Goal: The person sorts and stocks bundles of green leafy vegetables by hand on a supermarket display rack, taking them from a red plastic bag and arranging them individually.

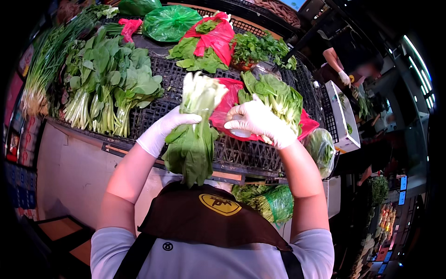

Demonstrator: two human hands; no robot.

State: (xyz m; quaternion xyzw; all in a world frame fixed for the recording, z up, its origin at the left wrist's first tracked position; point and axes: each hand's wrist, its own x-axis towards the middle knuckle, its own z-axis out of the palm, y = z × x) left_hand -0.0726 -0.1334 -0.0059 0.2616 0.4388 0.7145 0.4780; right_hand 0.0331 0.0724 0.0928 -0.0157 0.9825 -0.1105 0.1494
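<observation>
In a white glove, my left hand (170, 127) is closed round a bunch of leafy greens (191, 150), its pale stems up and its leaves hanging towards my apron. My right hand (256, 120), also gloved, has its fingers curled round a small, clear, shiny thing (240, 132), perhaps a tape roll or dispenser; it is partly hidden. Under and beside that hand lies a red plastic bag (228, 96), spread out, with a heap of leafy greens (277, 96) on it. Black plastic crate mesh (244, 153) shows beneath.
Bunches of greens (104, 76) and scallions (43, 73) stand at left. Green bags (172, 22), a red bag (221, 35) and herbs (256, 50) lie behind. At right are a bagged vegetable (321, 151) and a white box (343, 118); beyond it, a co-worker's gloved hand (344, 78).
</observation>
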